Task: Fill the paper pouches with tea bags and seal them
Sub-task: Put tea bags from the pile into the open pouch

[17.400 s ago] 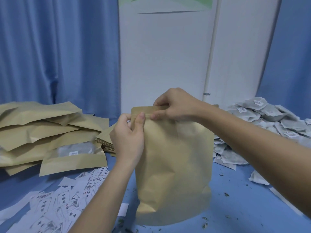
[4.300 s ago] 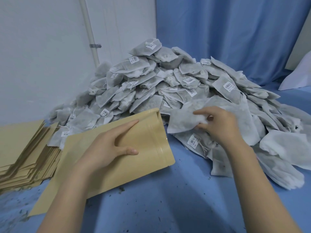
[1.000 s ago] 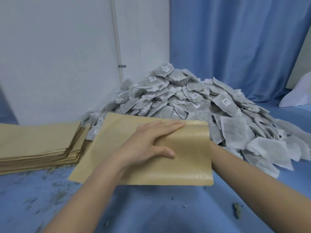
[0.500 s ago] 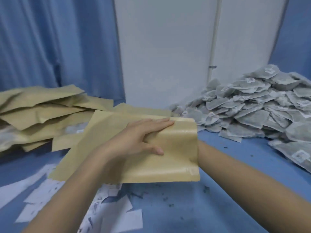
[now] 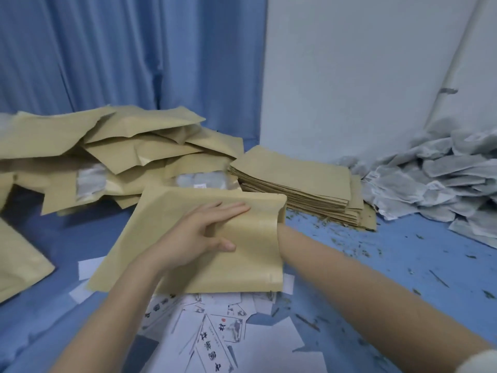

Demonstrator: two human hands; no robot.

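Observation:
A brown paper pouch lies tilted over the blue table, its open mouth facing right. My left hand rests on top of it with fingers straight and thumb spread out. My right forearm runs into the pouch's mouth, and the right hand itself is hidden inside. A heap of grey tea bags with small white tags lies at the right, apart from the pouch.
A neat stack of flat empty pouches sits just behind the held pouch. Filled pouches are piled at the left, one more pouch at the left edge. Printed white labels litter the near table. Tea crumbs are scattered on the right.
The view has swung left from the tea bag heap toward the filled pouches. The pouch has come along with both arms, my right hand staying inside it.

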